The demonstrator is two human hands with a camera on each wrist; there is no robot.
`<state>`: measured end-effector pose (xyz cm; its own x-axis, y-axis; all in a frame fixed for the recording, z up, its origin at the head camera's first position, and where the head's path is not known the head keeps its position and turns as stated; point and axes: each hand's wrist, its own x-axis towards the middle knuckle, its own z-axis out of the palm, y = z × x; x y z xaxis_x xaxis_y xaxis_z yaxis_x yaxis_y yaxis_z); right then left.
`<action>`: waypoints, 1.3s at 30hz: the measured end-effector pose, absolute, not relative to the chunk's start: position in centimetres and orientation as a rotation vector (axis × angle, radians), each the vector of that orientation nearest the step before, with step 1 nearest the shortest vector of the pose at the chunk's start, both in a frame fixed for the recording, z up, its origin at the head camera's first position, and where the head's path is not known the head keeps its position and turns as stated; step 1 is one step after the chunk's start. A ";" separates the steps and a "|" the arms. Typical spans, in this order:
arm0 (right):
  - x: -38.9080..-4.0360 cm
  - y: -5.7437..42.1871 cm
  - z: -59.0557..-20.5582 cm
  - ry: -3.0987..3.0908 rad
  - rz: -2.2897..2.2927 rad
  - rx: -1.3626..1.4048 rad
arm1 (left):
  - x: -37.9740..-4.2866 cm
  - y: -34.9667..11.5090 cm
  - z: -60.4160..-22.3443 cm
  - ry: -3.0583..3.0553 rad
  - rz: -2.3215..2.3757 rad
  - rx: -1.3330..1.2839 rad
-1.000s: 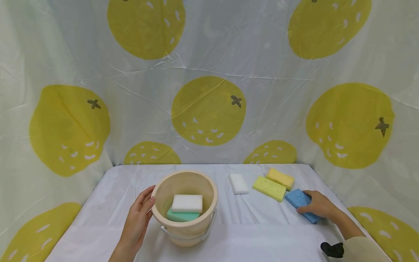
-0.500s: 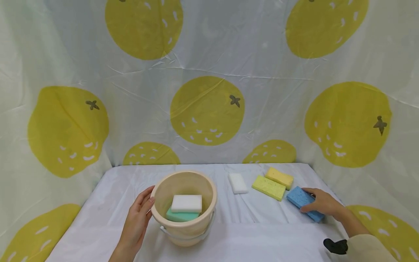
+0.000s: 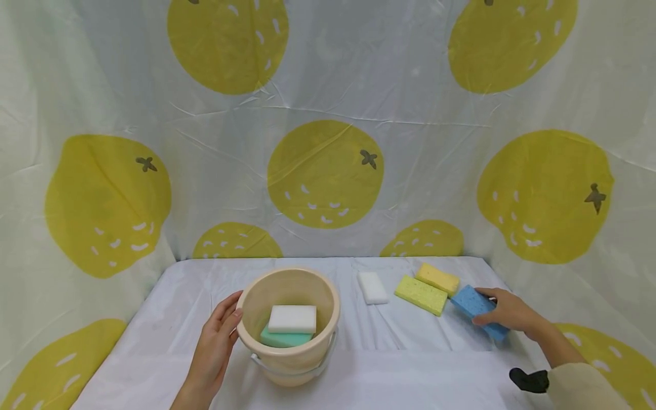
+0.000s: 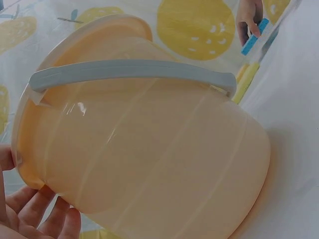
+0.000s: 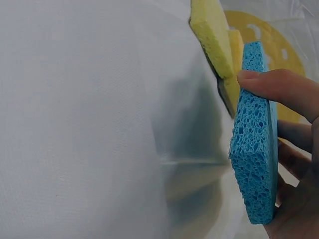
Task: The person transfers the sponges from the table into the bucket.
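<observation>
Blue sponge (image 3: 472, 303) at the lower right of the head view: my right hand (image 3: 512, 312) pinches it, and I'd squeeze lightly, since it looks soft, minding the yellow sponge (image 3: 438, 279) beside it. Lower centre, my left hand (image 3: 212, 344) holds the bucket (image 3: 287, 359) at its rim, best braced gently against tipping.

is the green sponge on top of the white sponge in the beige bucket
No, the white sponge lies partly over the green sponge in the beige bucket.
</observation>
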<state>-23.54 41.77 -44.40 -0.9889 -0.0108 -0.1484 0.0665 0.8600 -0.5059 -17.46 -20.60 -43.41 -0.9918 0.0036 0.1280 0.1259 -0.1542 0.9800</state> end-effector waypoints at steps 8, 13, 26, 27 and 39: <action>-24.1 41.2 -42.4 2.910 -0.756 -0.035 | -17.5 -20.5 -43.4 -1.989 -2.326 -0.130; -24.7 40.6 -41.6 2.903 -0.755 -0.074 | -17.5 -20.5 -43.5 -1.986 -2.330 -0.130; -25.6 38.4 -38.7 2.864 -0.748 -0.208 | -17.5 -20.5 -43.5 -1.982 -2.323 -0.136; -25.6 38.3 -38.5 2.858 -0.748 -0.222 | -17.5 -20.5 -43.5 -1.983 -2.324 -0.132; -26.7 36.7 -36.5 2.815 -0.754 -0.323 | -17.6 -20.5 -43.5 -1.992 -2.321 -0.130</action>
